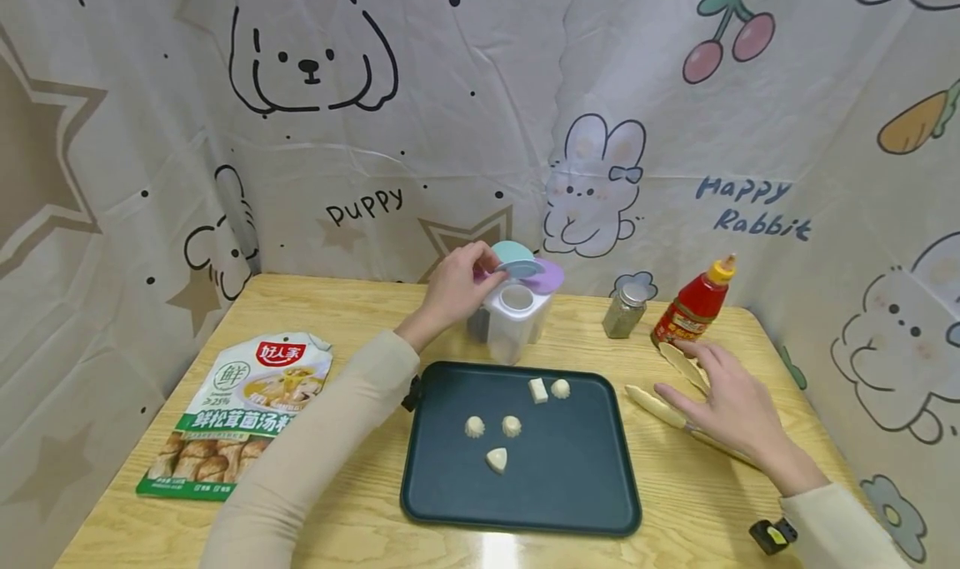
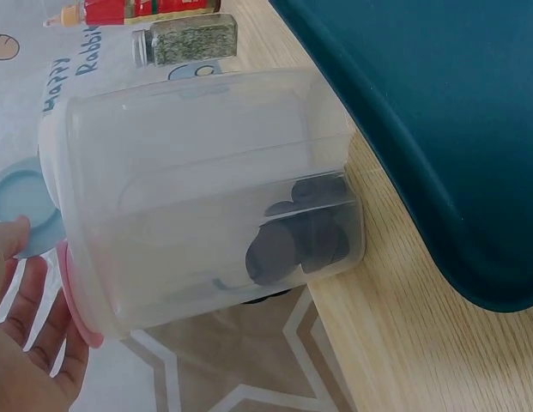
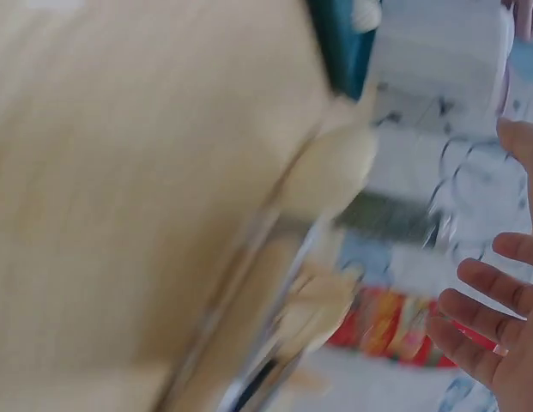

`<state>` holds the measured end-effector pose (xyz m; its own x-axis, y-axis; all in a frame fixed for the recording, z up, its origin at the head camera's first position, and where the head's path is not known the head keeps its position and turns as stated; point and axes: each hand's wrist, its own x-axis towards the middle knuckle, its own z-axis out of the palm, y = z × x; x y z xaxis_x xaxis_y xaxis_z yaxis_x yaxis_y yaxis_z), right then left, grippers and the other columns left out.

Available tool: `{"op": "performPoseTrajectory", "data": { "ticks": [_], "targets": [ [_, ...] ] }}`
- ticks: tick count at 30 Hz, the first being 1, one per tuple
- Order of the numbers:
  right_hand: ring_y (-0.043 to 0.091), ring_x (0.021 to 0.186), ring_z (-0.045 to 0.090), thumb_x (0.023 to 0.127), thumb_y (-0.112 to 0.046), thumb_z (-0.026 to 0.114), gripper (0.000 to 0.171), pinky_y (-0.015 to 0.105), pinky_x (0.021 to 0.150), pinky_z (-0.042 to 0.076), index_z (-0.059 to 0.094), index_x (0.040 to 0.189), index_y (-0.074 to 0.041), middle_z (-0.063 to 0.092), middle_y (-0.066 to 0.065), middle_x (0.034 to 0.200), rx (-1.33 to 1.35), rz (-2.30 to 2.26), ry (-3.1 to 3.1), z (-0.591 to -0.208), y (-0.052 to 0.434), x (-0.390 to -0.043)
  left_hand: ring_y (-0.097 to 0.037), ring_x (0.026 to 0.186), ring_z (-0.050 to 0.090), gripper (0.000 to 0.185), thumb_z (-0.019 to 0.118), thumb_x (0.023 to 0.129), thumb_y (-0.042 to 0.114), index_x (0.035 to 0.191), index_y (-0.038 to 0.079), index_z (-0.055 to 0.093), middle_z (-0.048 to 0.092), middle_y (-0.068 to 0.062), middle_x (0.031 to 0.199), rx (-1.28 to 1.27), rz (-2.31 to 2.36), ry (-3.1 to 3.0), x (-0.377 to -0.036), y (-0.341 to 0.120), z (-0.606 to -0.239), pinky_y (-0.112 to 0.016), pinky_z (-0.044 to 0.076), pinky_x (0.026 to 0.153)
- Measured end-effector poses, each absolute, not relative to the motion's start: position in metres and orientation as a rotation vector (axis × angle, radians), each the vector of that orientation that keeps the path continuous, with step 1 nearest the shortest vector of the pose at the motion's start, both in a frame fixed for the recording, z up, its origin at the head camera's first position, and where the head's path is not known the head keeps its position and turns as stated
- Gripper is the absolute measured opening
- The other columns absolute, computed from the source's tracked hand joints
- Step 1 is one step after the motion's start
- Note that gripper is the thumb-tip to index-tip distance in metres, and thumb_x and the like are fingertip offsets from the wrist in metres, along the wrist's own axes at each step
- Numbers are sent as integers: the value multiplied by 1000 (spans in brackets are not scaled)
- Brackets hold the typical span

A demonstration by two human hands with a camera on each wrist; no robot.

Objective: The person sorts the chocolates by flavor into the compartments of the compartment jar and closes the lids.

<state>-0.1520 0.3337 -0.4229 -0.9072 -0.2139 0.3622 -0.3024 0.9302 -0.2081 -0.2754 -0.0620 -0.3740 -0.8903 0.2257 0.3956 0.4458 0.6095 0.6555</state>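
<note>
At the back of the table, my left hand (image 1: 459,284) pinches the raised light-blue flip lid (image 2: 27,206) of a clear divided storage container (image 1: 512,323). One round opening under that lid is uncovered. Dark round pieces (image 2: 300,236) lie in the bottom of one compartment. My right hand (image 1: 731,402) is spread, fingers apart, over a pair of tongs (image 1: 675,411) with cream tips, which lies on the table right of the tray. The right wrist view is blurred; the hand (image 3: 506,318) appears there beside the tongs, gripping nothing.
A dark green tray (image 1: 555,490) lies in the middle, with several small cream-coloured pieces (image 1: 512,426) on it. A spice jar (image 1: 625,309) and a red sauce bottle (image 1: 693,304) stand at back right. A soup-seasoning packet (image 1: 247,411) lies on the left.
</note>
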Motion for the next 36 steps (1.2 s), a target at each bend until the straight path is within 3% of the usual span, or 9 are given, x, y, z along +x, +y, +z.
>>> {"op": "performPoseTrajectory", "data": {
  "ticks": [5, 10, 17, 23, 30, 36],
  "targets": [
    [39, 102, 65, 85, -59, 81, 84, 53, 71, 54, 57, 142, -3, 66, 23, 123, 320, 313, -2852, -438, 368, -141, -24, 96, 65, 18, 75, 99, 21, 108, 9, 66, 72, -10, 107, -548, -1161, -2566, -276, -61, -376, -37, 57, 87],
    [47, 113, 61, 82, -67, 80, 98, 64, 83, 53, 52, 146, 1, 61, 30, 132, 240, 305, -2984, -450, 390, -133, -24, 96, 65, 18, 75, 99, 21, 108, 9, 66, 72, -10, 107, -551, -1160, -2563, -276, -61, -377, -37, 58, 87],
    [49, 112, 61, 78, -72, 81, 108, 66, 81, 54, 47, 147, 4, 57, 32, 134, 227, 294, -3039, -458, 403, -132, -24, 97, 63, 17, 76, 99, 22, 106, 9, 66, 71, -9, 105, -542, -1164, -2566, -275, -62, -378, -38, 55, 88],
    [42, 101, 64, 77, -75, 79, 106, 59, 75, 55, 53, 140, 6, 64, 30, 119, 209, 212, -3080, -467, 412, -134, -24, 98, 62, 18, 76, 99, 22, 106, 10, 66, 71, -9, 105, -537, -1173, -2567, -275, -62, -378, -38, 56, 89],
    [23, 78, 52, 77, -79, 76, 86, 36, 59, 41, 58, 109, -1, 59, 11, 92, 179, 130, -3122, -475, 416, -140, -24, 99, 61, 19, 76, 99, 23, 108, 11, 66, 71, -8, 106, -536, -1168, -2578, -274, -62, -378, -37, 55, 88],
    [21, 75, 50, 77, -79, 76, 87, 33, 57, 37, 58, 112, -1, 58, 7, 89, 155, 168, -3133, -478, 415, -143, -24, 98, 59, 19, 76, 99, 23, 108, 10, 65, 70, -8, 106, -533, -1178, -2581, -274, -63, -377, -36, 53, 87]
  ]
}}
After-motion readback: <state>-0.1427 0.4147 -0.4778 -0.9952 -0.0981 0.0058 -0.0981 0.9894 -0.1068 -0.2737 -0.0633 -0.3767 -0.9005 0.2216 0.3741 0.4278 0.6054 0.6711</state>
